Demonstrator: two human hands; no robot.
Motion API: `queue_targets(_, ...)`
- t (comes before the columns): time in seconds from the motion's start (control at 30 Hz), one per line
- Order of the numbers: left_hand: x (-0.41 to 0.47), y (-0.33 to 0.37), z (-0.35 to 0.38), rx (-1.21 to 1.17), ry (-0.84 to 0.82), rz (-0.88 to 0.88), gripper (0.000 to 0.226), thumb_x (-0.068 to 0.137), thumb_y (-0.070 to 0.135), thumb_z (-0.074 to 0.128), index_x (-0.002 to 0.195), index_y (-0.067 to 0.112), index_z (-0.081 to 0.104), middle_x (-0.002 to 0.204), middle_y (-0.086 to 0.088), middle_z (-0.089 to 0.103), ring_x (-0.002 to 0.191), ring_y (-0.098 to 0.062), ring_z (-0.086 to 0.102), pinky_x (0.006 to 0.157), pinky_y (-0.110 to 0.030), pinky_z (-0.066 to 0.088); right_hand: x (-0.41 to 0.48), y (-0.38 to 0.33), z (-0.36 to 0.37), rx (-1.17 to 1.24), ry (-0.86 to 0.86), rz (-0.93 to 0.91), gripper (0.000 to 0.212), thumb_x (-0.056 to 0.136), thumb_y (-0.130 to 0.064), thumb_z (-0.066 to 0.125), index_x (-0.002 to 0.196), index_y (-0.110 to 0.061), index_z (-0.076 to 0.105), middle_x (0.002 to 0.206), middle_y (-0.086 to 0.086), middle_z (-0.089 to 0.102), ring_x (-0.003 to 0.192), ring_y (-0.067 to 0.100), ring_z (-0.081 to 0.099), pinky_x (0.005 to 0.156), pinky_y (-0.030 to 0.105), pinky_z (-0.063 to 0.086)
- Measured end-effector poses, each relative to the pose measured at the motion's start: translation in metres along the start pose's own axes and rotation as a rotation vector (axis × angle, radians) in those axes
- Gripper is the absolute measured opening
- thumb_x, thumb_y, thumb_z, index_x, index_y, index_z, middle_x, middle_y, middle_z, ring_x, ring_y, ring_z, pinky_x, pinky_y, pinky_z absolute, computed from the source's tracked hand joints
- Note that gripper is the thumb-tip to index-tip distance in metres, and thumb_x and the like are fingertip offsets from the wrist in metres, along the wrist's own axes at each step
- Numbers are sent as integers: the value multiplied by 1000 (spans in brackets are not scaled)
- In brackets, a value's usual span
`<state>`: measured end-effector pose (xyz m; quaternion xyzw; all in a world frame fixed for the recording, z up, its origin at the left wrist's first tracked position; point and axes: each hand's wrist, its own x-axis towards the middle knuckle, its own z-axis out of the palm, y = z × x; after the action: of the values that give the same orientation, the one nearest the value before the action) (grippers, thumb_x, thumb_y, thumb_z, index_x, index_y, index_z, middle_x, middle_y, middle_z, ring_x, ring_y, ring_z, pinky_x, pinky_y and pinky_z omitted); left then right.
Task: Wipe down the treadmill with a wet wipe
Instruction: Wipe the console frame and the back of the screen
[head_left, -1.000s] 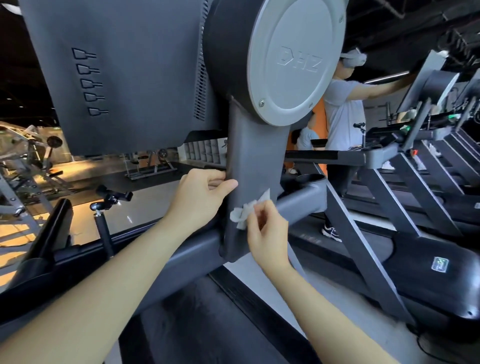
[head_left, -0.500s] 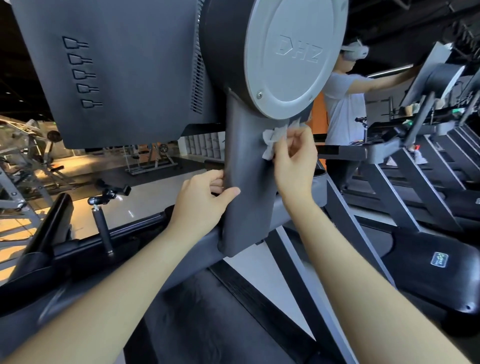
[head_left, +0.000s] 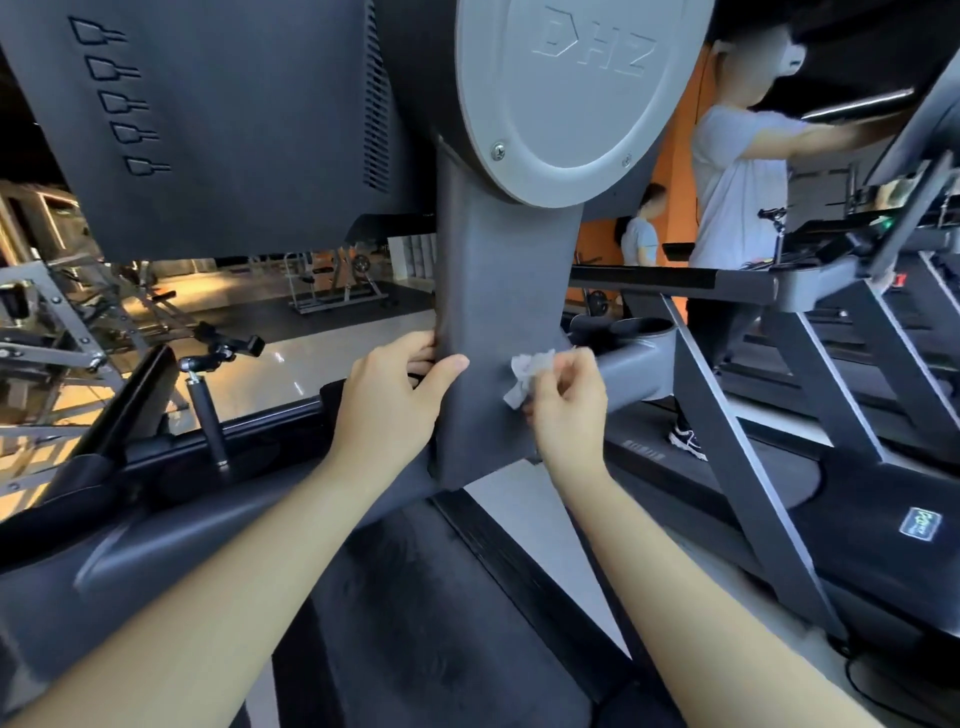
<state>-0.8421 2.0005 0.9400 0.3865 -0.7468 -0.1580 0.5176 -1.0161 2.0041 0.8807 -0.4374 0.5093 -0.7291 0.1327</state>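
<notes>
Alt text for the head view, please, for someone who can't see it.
The right hand holds a crumpled white wet wipe against the lower right of the treadmill's dark grey console post, while the left hand grips the post's left edge. Above is a round grey cover marked DHZ; another person stands on the next treadmill.

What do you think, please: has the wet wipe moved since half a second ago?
Yes: with the right hand, the wet wipe moved down the post from the round cover.
</notes>
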Motion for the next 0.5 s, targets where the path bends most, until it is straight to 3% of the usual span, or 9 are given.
queue_targets(0.13, -9, 5, 3, 62, 25, -32, 24, 95, 39, 66, 117, 35, 73, 100, 22, 74, 93, 3, 67, 93, -35, 55, 14, -41, -1, 70, 78, -207, 14, 102, -20, 53, 89, -16, 50, 70, -5, 69, 71, 18, 65, 74, 36, 53)
queue_targets(0.27, -24, -5, -6, 231, 16, 1, 26, 96, 26, 65, 121, 30, 71, 106, 19, 72, 96, 1, 64, 93, -37, 55, -44, 21, 13, 60, 0, 5, 19, 105, -24, 50, 88, -17, 49, 73, -8, 70, 72, 7, 65, 83, 38, 55)
queue_targets(0.33, -38, -20, -15, 398, 41, 40, 20, 95, 24, 67, 114, 24, 73, 102, 15, 69, 94, -5, 63, 86, -36, 55, -67, 43, 24, 75, -34, 87, 18, 105, -24, 50, 88, -19, 51, 75, -11, 71, 73, 8, 68, 78, 41, 56)
queue_targets(0.43, -61, -50, -34, 691, 11, 98, 15, 92, 24, 69, 105, 20, 73, 95, 10, 66, 93, -17, 64, 77, -33, 50, -96, 47, 45, 49, -51, 109, 20, 103, -20, 53, 83, -19, 51, 67, -17, 63, 64, 6, 58, 68, 32, 47)
queue_targets(0.5, -73, -73, -45, 866, -28, 126, 19, 88, 25, 73, 106, 16, 74, 95, 5, 66, 92, -23, 64, 79, -38, 51, -114, 45, 60, 3, -147, 77, 18, 102, -23, 53, 84, -21, 53, 71, -14, 66, 67, 8, 61, 70, 35, 52)
